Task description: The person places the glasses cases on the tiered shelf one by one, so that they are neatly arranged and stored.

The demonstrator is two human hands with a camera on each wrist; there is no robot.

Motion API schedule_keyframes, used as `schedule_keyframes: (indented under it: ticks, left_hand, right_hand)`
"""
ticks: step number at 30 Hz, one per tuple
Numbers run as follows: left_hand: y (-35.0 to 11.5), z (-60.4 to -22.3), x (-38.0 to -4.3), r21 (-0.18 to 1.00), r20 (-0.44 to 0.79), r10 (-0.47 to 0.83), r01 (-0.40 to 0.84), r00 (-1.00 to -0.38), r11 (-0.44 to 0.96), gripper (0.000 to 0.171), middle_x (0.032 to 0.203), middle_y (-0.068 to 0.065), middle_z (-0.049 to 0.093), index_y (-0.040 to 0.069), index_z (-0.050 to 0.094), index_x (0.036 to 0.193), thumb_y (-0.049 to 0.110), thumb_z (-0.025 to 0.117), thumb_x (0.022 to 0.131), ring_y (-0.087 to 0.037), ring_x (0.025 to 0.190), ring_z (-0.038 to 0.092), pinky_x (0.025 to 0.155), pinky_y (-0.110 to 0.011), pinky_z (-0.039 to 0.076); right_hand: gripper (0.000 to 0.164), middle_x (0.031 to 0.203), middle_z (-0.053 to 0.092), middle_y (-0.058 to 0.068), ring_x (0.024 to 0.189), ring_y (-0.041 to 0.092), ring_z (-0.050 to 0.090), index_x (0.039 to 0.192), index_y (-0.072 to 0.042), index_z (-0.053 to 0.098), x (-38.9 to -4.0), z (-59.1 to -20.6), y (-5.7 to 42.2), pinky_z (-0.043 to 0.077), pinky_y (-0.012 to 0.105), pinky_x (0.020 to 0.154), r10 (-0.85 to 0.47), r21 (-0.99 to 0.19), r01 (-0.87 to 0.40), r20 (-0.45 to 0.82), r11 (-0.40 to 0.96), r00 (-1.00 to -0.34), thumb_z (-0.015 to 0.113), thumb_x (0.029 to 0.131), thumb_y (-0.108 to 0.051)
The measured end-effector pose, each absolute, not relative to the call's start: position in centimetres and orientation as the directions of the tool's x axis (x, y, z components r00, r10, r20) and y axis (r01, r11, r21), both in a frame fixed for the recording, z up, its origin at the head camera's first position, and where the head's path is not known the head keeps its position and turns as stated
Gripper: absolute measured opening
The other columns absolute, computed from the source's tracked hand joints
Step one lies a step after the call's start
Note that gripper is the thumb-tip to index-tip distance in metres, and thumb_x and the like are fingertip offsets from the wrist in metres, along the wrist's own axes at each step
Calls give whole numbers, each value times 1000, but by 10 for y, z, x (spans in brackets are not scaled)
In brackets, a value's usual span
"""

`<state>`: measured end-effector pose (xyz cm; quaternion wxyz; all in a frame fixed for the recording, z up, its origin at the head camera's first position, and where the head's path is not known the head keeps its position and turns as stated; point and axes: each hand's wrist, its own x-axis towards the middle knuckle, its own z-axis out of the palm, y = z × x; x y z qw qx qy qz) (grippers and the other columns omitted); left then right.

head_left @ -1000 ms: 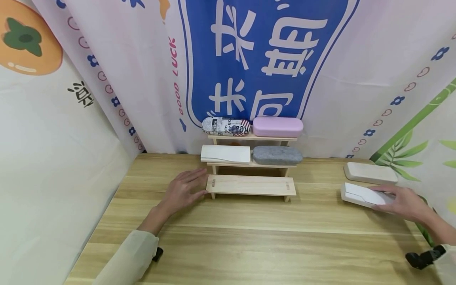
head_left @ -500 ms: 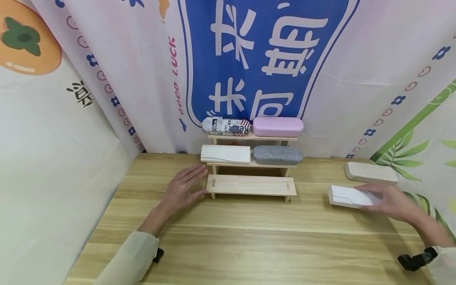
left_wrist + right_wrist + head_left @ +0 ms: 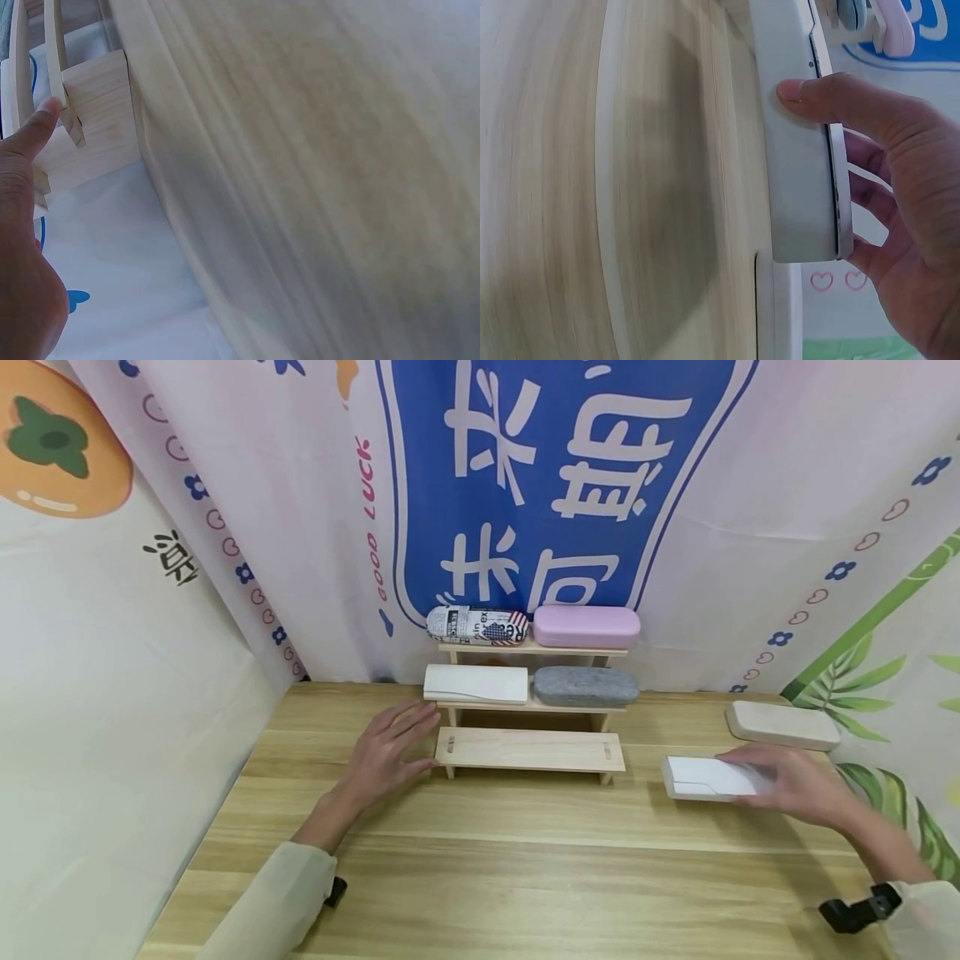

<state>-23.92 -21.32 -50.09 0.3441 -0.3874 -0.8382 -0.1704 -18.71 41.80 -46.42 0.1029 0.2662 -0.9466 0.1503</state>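
My right hand (image 3: pixel 798 783) grips a white glasses case (image 3: pixel 701 778) by its right end, thumb on the near long side and fingers on the far side; in the right wrist view the case (image 3: pixel 799 180) shows a dark seam along its lid. It hangs close over the table, right of a three-step wooden stand (image 3: pixel 528 749). My left hand (image 3: pixel 386 752) lies at the stand's left end, fingers extended; in the left wrist view its thumb (image 3: pixel 46 112) touches a shelf's end. The bottom step is bare. A white folding case (image 3: pixel 476 683) and a grey felt case (image 3: pixel 585 686) occupy the middle step.
On the top step sit a newsprint-patterned case (image 3: pixel 477 626) and a pink case (image 3: pixel 587 627). An off-white case (image 3: pixel 782 725) lies at the table's back right. A printed curtain (image 3: pixel 697 577) hangs behind the wooden table (image 3: pixel 517 877).
My right hand has carried the white glasses case leftward across the table, toward the stand, leaving the off-white case behind. My left hand has stayed almost still at the stand's end.
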Motion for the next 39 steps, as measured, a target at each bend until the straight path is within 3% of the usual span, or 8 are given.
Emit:
schedule_keyframes:
  ticks: [5,14,25,39]
  left_hand:
    - [-212,-499,-240,35,693,540,771,-477,636,84,144,-17,66,3,71,133,27,105,60,-43,131,60,113,-54,47]
    - [-214,-495,-241,16,663,562,760,-495,650,84,145,-15,66,5,70,136,31,104,63,-39,135,58,115,-53,46]
    - [-214,-493,-245,-2,678,570,775,-464,632,93,141,-17,67,2,67,139,33,104,60,-40,132,58,111,-56,48]
    - [-214,-492,-244,-8,614,586,737,-530,676,100,149,-18,60,3,58,149,35,102,65,-40,138,52,113,-59,44]
  right_hand:
    - [64,117,79,4,104,20,71,122,-15,80,-187,-462,406,57,28,84,-506,-276,-563,253,779,-824,103,64,-25]
    - [65,117,78,2,102,24,72,122,-15,79,-187,-455,379,56,27,82,-578,-250,-663,340,705,-742,101,61,-17]
    - [61,118,78,3,102,23,71,122,-15,80,-189,-448,345,56,29,78,-597,-304,-689,346,658,-724,100,64,-16]
    - [59,117,78,6,100,26,74,122,-12,80,-199,-453,308,60,33,76,-606,-309,-704,362,639,-708,99,66,-20]
